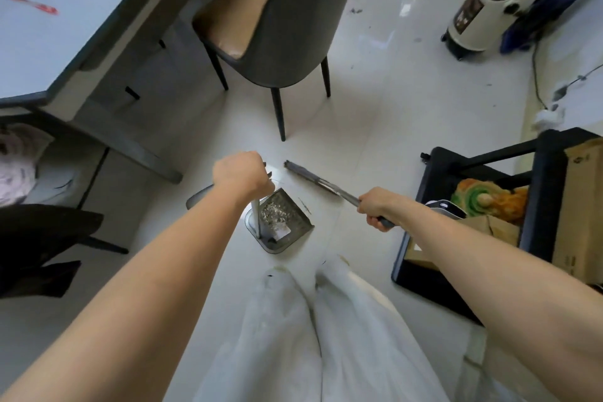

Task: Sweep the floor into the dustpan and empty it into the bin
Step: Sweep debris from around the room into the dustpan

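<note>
left hand (242,174) grips upright dustpan (280,222) handle to steady it | right hand (375,209) grips broom (313,181), angled toward the pan mouth

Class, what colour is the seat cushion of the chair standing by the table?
Tan, on a dark grey chair; the head view shows it.

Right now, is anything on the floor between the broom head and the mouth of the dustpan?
Nothing visible: only bare tile lies between the broom head and the dustpan, which already holds debris.
</note>
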`<control>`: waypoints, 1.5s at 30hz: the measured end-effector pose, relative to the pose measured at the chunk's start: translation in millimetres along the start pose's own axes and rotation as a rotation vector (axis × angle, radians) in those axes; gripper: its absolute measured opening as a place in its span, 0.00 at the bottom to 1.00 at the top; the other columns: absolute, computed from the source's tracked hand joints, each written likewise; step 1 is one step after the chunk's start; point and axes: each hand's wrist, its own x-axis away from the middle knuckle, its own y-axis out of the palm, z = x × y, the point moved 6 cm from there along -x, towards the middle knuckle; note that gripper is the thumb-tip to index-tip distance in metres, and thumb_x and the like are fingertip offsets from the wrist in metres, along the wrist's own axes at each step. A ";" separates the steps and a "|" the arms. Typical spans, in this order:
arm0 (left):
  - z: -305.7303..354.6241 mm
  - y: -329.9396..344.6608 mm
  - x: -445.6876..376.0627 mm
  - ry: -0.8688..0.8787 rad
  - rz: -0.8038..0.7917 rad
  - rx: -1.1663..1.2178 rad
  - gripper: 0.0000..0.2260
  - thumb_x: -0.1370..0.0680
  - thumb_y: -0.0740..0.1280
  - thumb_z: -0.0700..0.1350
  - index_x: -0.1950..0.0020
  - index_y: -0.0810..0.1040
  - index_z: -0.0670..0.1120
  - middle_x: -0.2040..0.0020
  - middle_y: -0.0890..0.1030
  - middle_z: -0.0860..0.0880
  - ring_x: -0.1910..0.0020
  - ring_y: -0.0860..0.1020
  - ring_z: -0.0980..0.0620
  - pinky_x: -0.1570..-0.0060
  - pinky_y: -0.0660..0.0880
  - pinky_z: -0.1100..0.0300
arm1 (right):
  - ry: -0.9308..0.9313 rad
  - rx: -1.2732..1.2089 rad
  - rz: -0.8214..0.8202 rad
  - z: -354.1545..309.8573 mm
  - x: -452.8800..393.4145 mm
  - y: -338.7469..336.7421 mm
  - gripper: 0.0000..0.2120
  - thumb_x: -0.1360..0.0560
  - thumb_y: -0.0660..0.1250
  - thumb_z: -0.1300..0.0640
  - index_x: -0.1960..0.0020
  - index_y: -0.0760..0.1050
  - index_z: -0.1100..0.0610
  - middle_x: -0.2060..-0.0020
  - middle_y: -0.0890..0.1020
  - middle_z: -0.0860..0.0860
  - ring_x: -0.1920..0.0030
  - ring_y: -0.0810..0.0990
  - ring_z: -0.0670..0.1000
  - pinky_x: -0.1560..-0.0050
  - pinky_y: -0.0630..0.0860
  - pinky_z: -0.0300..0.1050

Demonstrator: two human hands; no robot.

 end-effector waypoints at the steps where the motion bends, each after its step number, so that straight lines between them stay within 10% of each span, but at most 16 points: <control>1: -5.4 1.4 -0.2 -0.007 -0.001 -0.008 0.07 0.27 0.64 0.45 0.51 0.79 0.48 0.59 0.77 0.50 0.59 0.74 0.45 0.62 0.67 0.61 | 0.007 0.026 0.019 -2.2 -7.8 0.1 0.17 0.21 0.51 0.66 0.40 0.73 0.56 0.74 0.67 0.54 0.75 0.61 0.48 0.74 0.58 0.37; 7: -23.9 5.1 -8.5 -0.005 -0.001 -0.050 0.05 0.27 0.65 0.45 0.53 0.78 0.47 0.64 0.73 0.51 0.60 0.74 0.44 0.62 0.67 0.60 | -0.036 -0.041 -0.018 4.7 -30.9 56.0 0.13 0.23 0.58 0.65 0.39 0.72 0.61 0.69 0.71 0.54 0.74 0.69 0.51 0.80 0.67 0.37; 12: -14.9 -1.6 -11.7 0.012 -0.027 -0.058 0.06 0.26 0.64 0.45 0.61 0.71 0.46 0.67 0.70 0.50 0.60 0.73 0.44 0.62 0.65 0.60 | 0.098 -0.305 -0.205 7.0 -12.3 60.6 0.13 0.19 0.55 0.59 0.36 0.71 0.52 0.75 0.63 0.50 0.84 0.59 0.44 0.82 0.56 0.30; 22: 0.5 -7.1 3.7 0.047 -0.045 -0.062 0.09 0.25 0.63 0.43 0.65 0.66 0.46 0.67 0.69 0.50 0.67 0.70 0.49 0.68 0.64 0.61 | -0.078 -0.159 -0.048 -18.9 42.4 23.4 0.18 0.18 0.55 0.61 0.29 0.67 0.51 0.71 0.64 0.51 0.75 0.59 0.46 0.80 0.58 0.32; 31: -39.6 11.3 -3.5 -0.035 -0.046 0.027 0.04 0.25 0.63 0.45 0.56 0.76 0.47 0.63 0.74 0.50 0.59 0.74 0.45 0.65 0.65 0.61 | -0.031 -0.024 0.038 -23.4 -22.9 55.3 0.19 0.22 0.51 0.70 0.37 0.73 0.64 0.73 0.69 0.55 0.75 0.62 0.49 0.72 0.58 0.40; 39: -63.5 9.9 7.2 -0.058 -0.036 -0.003 0.08 0.25 0.64 0.47 0.49 0.79 0.48 0.49 0.81 0.48 0.56 0.74 0.44 0.57 0.69 0.58 | 0.124 -0.557 -0.329 -12.8 2.2 95.9 0.08 0.17 0.53 0.60 0.55 0.65 0.55 0.82 0.63 0.48 0.86 0.59 0.43 0.86 0.55 0.29; 45: -84.1 12.9 27.5 -0.092 -0.052 0.012 0.10 0.25 0.63 0.47 0.47 0.79 0.48 0.48 0.80 0.49 0.56 0.74 0.45 0.57 0.69 0.59 | 0.000 -0.426 -0.230 -20.1 37.3 77.0 0.08 0.17 0.52 0.59 0.43 0.68 0.50 0.77 0.61 0.48 0.84 0.58 0.43 0.85 0.55 0.30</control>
